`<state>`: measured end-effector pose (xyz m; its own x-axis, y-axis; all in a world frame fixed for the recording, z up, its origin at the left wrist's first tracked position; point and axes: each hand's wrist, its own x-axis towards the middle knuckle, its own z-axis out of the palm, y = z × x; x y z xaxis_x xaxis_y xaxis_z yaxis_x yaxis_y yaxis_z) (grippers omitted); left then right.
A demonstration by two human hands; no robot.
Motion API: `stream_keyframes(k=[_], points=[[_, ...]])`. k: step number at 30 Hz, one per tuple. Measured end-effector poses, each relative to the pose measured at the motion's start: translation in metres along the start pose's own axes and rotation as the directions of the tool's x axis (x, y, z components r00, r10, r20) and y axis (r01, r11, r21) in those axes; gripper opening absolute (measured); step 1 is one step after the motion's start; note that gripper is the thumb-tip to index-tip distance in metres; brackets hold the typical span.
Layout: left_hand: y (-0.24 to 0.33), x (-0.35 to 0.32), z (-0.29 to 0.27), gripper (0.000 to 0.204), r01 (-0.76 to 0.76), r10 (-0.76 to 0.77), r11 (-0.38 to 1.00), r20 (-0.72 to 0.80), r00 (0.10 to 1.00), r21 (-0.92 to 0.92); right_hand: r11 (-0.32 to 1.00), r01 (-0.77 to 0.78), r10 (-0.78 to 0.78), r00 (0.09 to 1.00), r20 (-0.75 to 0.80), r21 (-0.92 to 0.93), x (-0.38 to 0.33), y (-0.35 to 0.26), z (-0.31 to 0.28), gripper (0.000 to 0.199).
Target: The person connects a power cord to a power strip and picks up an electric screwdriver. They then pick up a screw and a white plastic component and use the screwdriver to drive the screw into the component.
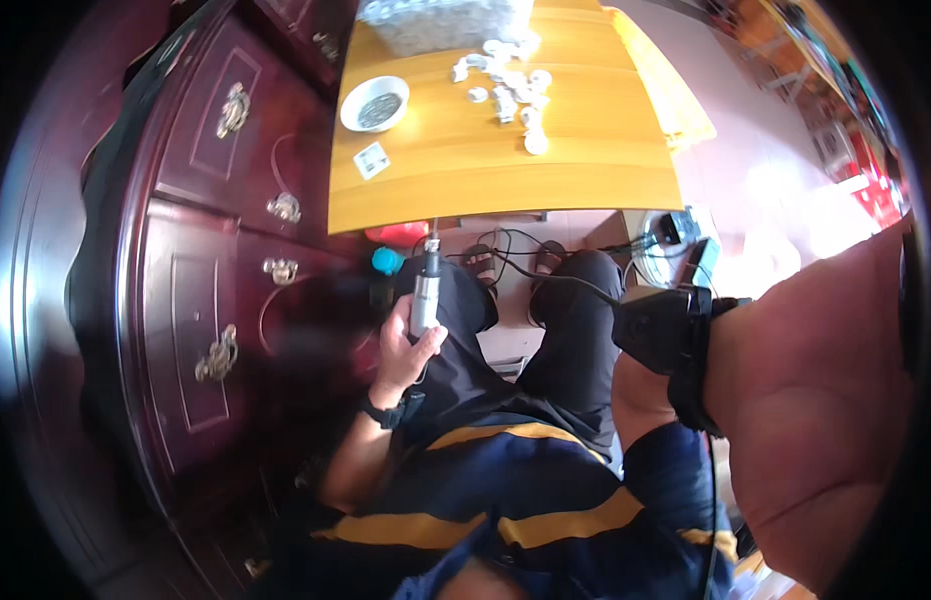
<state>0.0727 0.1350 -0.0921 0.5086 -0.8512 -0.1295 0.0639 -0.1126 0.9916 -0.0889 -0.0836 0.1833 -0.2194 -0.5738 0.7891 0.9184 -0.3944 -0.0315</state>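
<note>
My left hand (404, 350) is wrapped round a slim silver electric screwdriver (426, 298), held upright over my left thigh with its bit pointing at the table's near edge. My right hand (816, 400) is raised very close on the right. Its palm side shows, but its fingers are out of the picture, so what they hold is hidden. On the wooden table (436, 185) lie several small white round parts (506, 90). A white bowl (364, 104) with small grey metal pieces, probably screws, stands left of them.
A clear container of white parts (446, 25) stands at the table's far side. A small white printed square (372, 160) lies near the bowl. Dark red cabinets (201, 330) line the left. Below the table are cables (586, 285) and a teal-capped bottle (388, 262).
</note>
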Motion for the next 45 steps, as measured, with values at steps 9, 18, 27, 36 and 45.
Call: stream_keyframes(k=[9, 18, 27, 36, 45], points=[[-0.015, 0.003, -0.006, 0.045, 0.027, -0.024, 0.995, 0.039, 0.999, -0.092, 0.994, 0.089, -0.1, 0.969, 0.225, 0.06, 0.018, 0.016, -0.01, 0.073], [-0.01, 0.0, -0.011, 0.034, 0.046, -0.048, 0.992, -0.011, 0.999, -0.117, 0.733, -0.457, 0.534, 0.846, 0.01, -0.504, 0.015, 0.112, -0.103, 0.026], [-0.004, 0.006, -0.005, 0.032, 0.085, -0.083, 0.987, 0.023, 0.996, -0.136, 0.008, -0.475, 0.635, 0.682, -0.362, -0.88, -0.082, 0.182, -0.282, 0.027], [0.003, 0.011, -0.008, 0.038, 0.074, -0.074, 0.996, 0.012, 0.997, -0.046, 0.361, -0.646, 0.925, 0.34, 0.17, -0.673, -0.17, 0.016, -0.129, 0.019], [-0.002, 0.007, -0.011, 0.049, -0.016, 0.016, 1.0, 0.005, 1.0, -0.001, -0.494, -0.763, 0.867, -0.397, -0.3, -0.418, -0.161, -0.206, -0.263, 0.026]])
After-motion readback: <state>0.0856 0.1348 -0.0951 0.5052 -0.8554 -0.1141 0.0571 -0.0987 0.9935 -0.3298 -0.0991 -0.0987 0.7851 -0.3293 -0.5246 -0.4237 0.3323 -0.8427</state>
